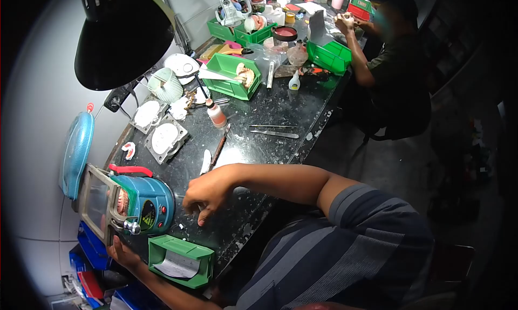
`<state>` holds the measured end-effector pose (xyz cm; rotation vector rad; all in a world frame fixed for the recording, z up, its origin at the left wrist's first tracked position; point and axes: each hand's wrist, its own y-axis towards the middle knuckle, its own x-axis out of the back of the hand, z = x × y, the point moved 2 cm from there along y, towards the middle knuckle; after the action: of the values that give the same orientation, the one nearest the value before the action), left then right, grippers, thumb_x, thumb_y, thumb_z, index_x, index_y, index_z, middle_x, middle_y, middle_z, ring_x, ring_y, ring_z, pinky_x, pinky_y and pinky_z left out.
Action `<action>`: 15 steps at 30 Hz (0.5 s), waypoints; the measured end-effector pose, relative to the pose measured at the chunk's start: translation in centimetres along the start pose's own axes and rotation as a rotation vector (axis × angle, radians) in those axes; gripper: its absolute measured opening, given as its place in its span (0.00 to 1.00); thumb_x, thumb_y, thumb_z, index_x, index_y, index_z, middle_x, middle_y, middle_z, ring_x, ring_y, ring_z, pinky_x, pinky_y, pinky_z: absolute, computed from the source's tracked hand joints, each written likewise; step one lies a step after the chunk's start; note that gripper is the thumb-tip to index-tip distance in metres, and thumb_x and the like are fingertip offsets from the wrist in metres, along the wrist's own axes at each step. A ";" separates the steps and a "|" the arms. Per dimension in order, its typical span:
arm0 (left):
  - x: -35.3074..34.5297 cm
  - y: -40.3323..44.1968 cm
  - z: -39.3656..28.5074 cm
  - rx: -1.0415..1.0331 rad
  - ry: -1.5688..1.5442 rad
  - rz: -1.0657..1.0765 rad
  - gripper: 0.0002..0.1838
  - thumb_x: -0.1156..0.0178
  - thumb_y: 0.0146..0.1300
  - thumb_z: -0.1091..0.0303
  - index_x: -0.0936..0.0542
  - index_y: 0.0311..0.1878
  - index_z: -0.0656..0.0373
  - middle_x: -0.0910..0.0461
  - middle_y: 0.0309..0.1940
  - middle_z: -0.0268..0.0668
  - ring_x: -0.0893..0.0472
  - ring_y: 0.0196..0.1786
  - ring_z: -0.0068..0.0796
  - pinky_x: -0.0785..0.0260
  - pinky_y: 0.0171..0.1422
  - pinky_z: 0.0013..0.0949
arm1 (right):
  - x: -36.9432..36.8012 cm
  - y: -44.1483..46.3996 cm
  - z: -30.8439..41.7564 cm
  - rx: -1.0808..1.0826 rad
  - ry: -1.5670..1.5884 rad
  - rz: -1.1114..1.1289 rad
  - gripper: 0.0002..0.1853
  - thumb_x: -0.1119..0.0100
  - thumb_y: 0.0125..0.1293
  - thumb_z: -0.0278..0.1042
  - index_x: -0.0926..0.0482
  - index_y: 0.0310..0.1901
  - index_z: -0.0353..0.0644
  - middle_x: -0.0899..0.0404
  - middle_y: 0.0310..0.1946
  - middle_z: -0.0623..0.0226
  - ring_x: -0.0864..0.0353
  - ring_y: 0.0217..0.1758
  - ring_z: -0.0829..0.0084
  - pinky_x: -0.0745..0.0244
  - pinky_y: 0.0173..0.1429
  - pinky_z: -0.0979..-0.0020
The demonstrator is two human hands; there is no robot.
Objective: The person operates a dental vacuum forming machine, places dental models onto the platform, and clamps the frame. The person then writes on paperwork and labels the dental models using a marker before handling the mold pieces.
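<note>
Biggest first: the dark, scuffed surface carries a squat, round-bodied blue machine, which stands near the wall. I would take it as heavy and stiff, something to steady low on its rounded body rather than lift by its fittings.

On the machine's wall side stands a grey metal frame around a clear window. It looks rigid and fairly weighty; I'd hold its metal edge and keep off the pane, which could smear or scratch. My left hand is at the frame's lower end, fingertips close against it, but I can't tell whether they grip.

My right hand hangs beside the machine, over the surface, fingers loosely bent and the thumb apart, with nothing visible in them. Just beside the machine's lower side sits an open green plastic bin with papers in it, light and a little flexible, I'd guess.

At the machine's upper side, the slim red handle looks the surest hold, though smooth. Smallest is the pink-and-ivory row of teeth at the machine's opening behind the frame: stiff, chippable, best pinched gently by its base.
</note>
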<state>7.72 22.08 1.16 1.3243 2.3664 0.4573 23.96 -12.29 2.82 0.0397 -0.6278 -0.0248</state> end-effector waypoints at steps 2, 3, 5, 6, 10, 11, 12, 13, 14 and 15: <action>2.6 0.1 1.6 0.013 -0.015 0.011 0.20 0.43 0.73 0.68 0.25 0.61 0.74 0.20 0.58 0.52 0.20 0.61 0.40 0.32 0.71 0.41 | -0.5 0.4 -1.0 0.039 0.048 -0.026 0.22 0.28 0.64 0.49 0.15 0.45 0.35 0.12 0.38 0.55 0.11 0.44 0.59 0.19 0.48 0.59; 2.3 0.4 1.4 0.028 -0.036 0.011 0.20 0.43 0.73 0.68 0.25 0.60 0.74 0.20 0.58 0.52 0.20 0.61 0.40 0.32 0.71 0.41 | 0.0 0.5 -0.6 0.074 0.094 -0.040 0.20 0.28 0.65 0.48 0.14 0.43 0.36 0.11 0.37 0.58 0.11 0.43 0.60 0.19 0.47 0.60; 2.2 0.1 1.2 0.026 -0.041 -0.026 0.19 0.42 0.73 0.67 0.24 0.58 0.74 0.20 0.57 0.52 0.20 0.60 0.38 0.31 0.70 0.40 | 1.1 0.0 -0.4 0.064 0.114 -0.046 0.19 0.28 0.65 0.48 0.14 0.42 0.36 0.11 0.37 0.58 0.11 0.43 0.62 0.19 0.47 0.61; 2.0 0.1 0.8 0.087 0.038 0.011 0.28 0.42 0.69 0.65 0.30 0.66 0.75 0.25 0.62 0.56 0.24 0.65 0.45 0.35 0.74 0.45 | 1.9 -0.6 0.0 0.050 0.136 -0.052 0.19 0.28 0.65 0.47 0.14 0.42 0.36 0.11 0.37 0.59 0.11 0.42 0.63 0.20 0.47 0.62; 2.6 -0.1 0.7 0.170 0.183 0.036 0.38 0.43 0.65 0.62 0.37 0.73 0.78 0.29 0.67 0.61 0.27 0.69 0.52 0.39 0.78 0.49 | 6.9 -4.4 1.6 0.029 0.103 -0.222 0.15 0.29 0.67 0.43 0.15 0.43 0.37 0.11 0.36 0.60 0.12 0.38 0.69 0.20 0.43 0.67; 2.2 -0.1 0.6 0.169 0.182 0.031 0.38 0.43 0.65 0.62 0.37 0.73 0.78 0.29 0.67 0.61 0.27 0.69 0.52 0.39 0.78 0.49 | 8.3 -5.8 1.9 0.081 0.069 -0.292 0.13 0.30 0.68 0.39 0.16 0.43 0.36 0.12 0.34 0.60 0.13 0.35 0.70 0.21 0.40 0.68; 1.5 -0.1 0.3 0.173 0.142 0.038 0.38 0.43 0.65 0.62 0.37 0.73 0.78 0.30 0.68 0.60 0.27 0.69 0.52 0.39 0.78 0.49 | 9.8 -7.1 2.0 0.085 0.008 -0.404 0.12 0.31 0.69 0.37 0.16 0.44 0.36 0.12 0.35 0.60 0.13 0.36 0.72 0.20 0.40 0.69; 1.1 -0.1 0.2 0.175 0.103 0.045 0.38 0.43 0.64 0.62 0.37 0.73 0.78 0.30 0.68 0.60 0.27 0.69 0.52 0.38 0.78 0.49 | 11.4 -8.4 1.7 0.092 -0.054 -0.516 0.11 0.31 0.69 0.35 0.16 0.44 0.36 0.11 0.35 0.61 0.13 0.36 0.73 0.20 0.41 0.70; 1.8 -0.1 0.5 0.174 0.105 0.037 0.38 0.43 0.64 0.62 0.37 0.73 0.78 0.30 0.68 0.60 0.27 0.69 0.52 0.38 0.78 0.49 | 13.1 -9.7 0.4 0.049 -0.030 -0.683 0.10 0.32 0.69 0.33 0.16 0.45 0.35 0.11 0.36 0.62 0.13 0.37 0.74 0.19 0.42 0.70; 3.0 0.0 1.0 0.142 0.171 0.029 0.39 0.43 0.64 0.62 0.37 0.73 0.79 0.31 0.69 0.60 0.27 0.70 0.52 0.38 0.77 0.49 | 14.7 -10.9 -1.5 0.005 -0.004 -0.850 0.10 0.32 0.68 0.31 0.16 0.46 0.35 0.12 0.37 0.63 0.13 0.37 0.74 0.19 0.44 0.70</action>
<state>6.81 24.72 -0.24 1.4352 2.5639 0.4340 36.58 -23.66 9.73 0.3097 -0.5776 -0.8447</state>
